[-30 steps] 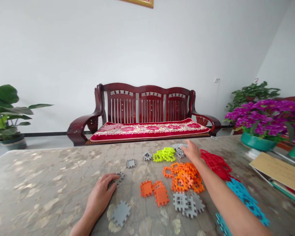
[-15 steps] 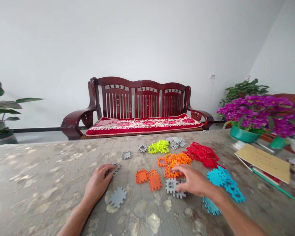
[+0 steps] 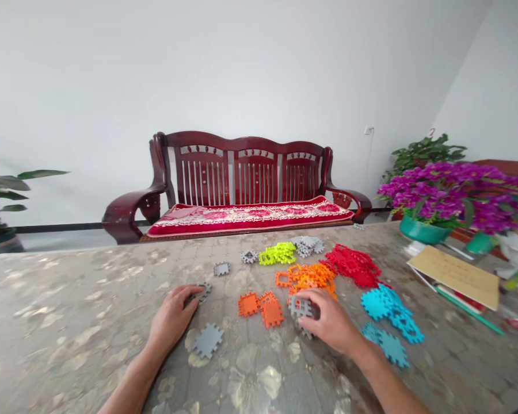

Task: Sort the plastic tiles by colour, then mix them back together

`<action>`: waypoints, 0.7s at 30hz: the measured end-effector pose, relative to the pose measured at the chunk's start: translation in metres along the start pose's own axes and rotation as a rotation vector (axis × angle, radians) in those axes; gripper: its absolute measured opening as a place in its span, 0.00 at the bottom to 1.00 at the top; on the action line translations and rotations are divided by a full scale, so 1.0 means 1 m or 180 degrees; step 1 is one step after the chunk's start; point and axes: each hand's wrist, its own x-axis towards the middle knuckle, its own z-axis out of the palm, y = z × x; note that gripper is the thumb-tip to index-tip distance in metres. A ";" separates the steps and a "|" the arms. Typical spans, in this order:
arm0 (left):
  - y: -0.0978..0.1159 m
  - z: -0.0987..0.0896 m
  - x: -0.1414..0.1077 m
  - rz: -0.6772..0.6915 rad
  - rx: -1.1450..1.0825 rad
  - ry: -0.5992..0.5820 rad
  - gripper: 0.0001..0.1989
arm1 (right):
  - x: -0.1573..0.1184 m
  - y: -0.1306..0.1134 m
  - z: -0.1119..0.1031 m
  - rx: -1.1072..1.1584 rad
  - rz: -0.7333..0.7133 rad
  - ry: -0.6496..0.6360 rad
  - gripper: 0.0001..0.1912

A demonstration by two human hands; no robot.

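My right hand (image 3: 330, 319) grips a grey interlocking tile (image 3: 301, 306) with a window grid, tilted up between thumb and fingers. More grey shows just under it, partly hidden by the hand. My left hand (image 3: 175, 313) rests on the table, thumb and fingers apart, its fingertips touching a grey frame tile (image 3: 205, 293). A solid grey tile (image 3: 208, 340) lies close to the left wrist. Between my hands are several dark orange tiles (image 3: 271, 313). A pile of lighter orange tiles (image 3: 315, 277) sits just beyond my right hand.
Farther back lie yellow-green tiles (image 3: 277, 253), grey tiles (image 3: 307, 246) and red tiles (image 3: 354, 265). Blue tiles (image 3: 391, 310) are right of my right hand. A brown envelope (image 3: 455, 276) and purple flowers (image 3: 440, 192) stand at the right. A wooden bench (image 3: 250, 172) is behind the table.
My right hand has closed on the grey window tile and tilted it up, shifting slightly left. My left hand stays nearly in place. The camera view has shifted a little.
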 end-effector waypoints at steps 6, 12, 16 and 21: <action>0.002 0.000 0.000 0.0019 -0.0006 0.0071 0.16 | 0.000 0.021 -0.017 0.0674 0.0404 0.0267 0.23; 0.004 -0.002 0.000 -0.0024 0.0031 0.0007 0.17 | -0.008 0.032 -0.017 0.0799 0.0447 0.0270 0.24; 0.007 -0.005 0.000 -0.0041 0.0037 -0.0059 0.17 | -0.007 0.041 -0.022 0.1009 0.0468 0.0501 0.27; 0.008 -0.005 -0.001 -0.0026 0.0018 -0.0045 0.17 | -0.010 0.047 -0.029 0.0648 0.0430 0.0462 0.27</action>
